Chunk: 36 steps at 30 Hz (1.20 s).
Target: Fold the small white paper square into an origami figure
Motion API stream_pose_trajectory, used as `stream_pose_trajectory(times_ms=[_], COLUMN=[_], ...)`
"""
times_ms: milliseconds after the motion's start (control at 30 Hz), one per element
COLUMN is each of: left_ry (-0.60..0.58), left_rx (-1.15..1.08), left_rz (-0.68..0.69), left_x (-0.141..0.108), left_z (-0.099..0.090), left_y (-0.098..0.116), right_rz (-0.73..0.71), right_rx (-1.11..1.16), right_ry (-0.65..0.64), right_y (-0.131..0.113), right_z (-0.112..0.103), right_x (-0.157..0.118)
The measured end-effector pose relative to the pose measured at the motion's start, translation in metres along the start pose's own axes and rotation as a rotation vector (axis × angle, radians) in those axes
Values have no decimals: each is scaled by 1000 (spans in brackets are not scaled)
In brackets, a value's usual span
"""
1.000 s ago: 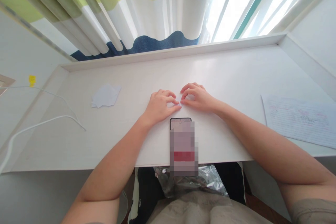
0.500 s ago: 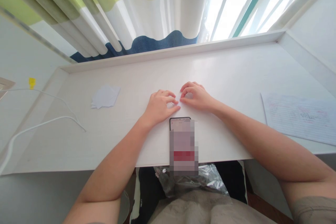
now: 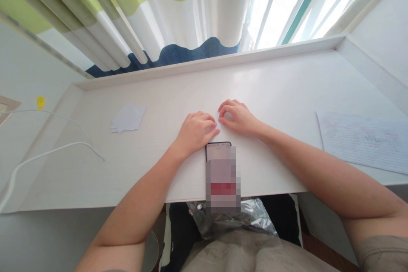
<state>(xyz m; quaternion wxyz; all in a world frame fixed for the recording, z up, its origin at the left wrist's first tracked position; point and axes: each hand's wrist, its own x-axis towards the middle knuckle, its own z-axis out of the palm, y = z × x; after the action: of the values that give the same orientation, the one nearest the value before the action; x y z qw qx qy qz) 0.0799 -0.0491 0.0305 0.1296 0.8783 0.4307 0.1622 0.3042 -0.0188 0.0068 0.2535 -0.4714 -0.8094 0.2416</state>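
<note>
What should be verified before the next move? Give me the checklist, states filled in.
1. Left hand free of any held item: cannot tell, detail too small.
2. Right hand free of any held item: cannot tell.
3. Phone screen readable: not ok, mostly pixelated.
4. White paper pieces apart from both hands: ok.
5. Handwritten lined paper apart from both hands: ok.
6. White cable apart from both hands: ok.

A home study corner is indicated by the banded curtain (image 3: 178, 17), bright window (image 3: 270, 4), white worktop (image 3: 280, 85) and handwritten lined sheets (image 3: 366, 140).
</note>
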Motion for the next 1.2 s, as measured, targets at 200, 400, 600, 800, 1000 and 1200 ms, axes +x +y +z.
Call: stream_pose_trajectory(times_ms=[200, 400, 600, 800, 1000, 1200], left_ry=[51, 76, 68, 23, -8, -10], left_rx=[-26, -25, 5, 15, 41, 113], left_rz=[107, 161, 162, 145, 108, 93], left_x=[0, -1, -2, -2, -2, -5], left_z=[6, 11, 11, 7, 5, 6], left_y=[-7, -12, -12, -8, -4, 6], right_rz=[-51, -68, 18, 30, 40, 59], right_rx=[4, 38, 17, -34, -2, 5], right_ry=[2, -1, -37, -43, -27, 15], right_y=[3, 8, -2, -7, -5, -3], right_z=[-1, -1, -2, 0, 0, 2], right_x=[-3, -1, 1, -1, 0, 2])
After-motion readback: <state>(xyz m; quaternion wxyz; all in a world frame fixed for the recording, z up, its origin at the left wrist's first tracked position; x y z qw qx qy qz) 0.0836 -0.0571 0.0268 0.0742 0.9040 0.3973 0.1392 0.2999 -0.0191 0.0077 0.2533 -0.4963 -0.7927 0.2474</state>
